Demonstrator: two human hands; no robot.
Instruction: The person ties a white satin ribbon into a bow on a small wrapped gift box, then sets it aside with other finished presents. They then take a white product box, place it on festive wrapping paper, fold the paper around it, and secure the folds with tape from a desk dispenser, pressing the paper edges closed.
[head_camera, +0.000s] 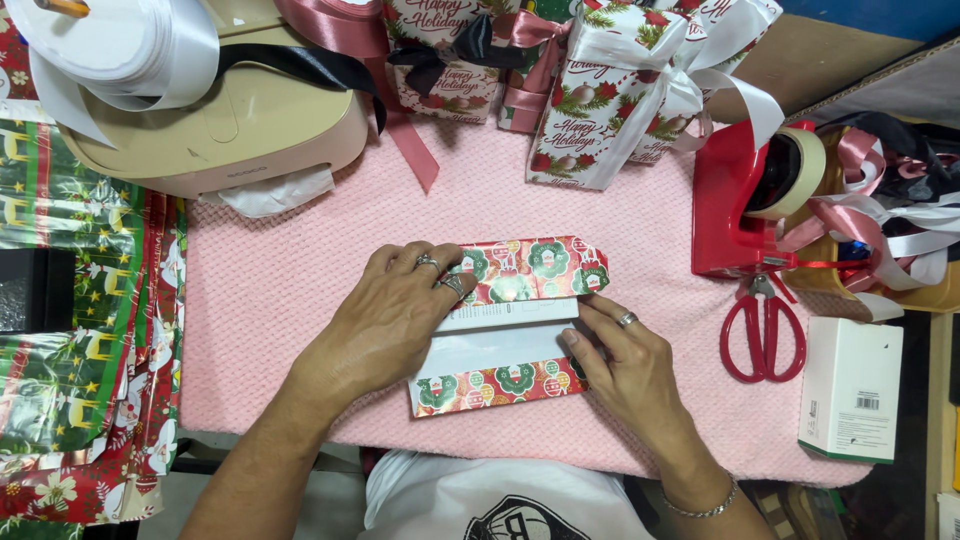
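Left hand (395, 315) grip flat, fingers pinning far paper flap on small white box (505, 318); right hand (625, 365) pressing box's right end, nothing clasped. Box mid-counter on pink mat (300, 300), half-wrapped in wreath-print wrapping paper (530, 268). Looks light, stiff; paper thin, slick, tears easily. Hold at edges.

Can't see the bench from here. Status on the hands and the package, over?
Left hand pressing wrapping paper onto small white box. Right hand holding the box's right end. Red scissors lie apart, right. Nothing in the way.

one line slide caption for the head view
Both hands, left and right, fold patterned wrapping paper over a small white box.
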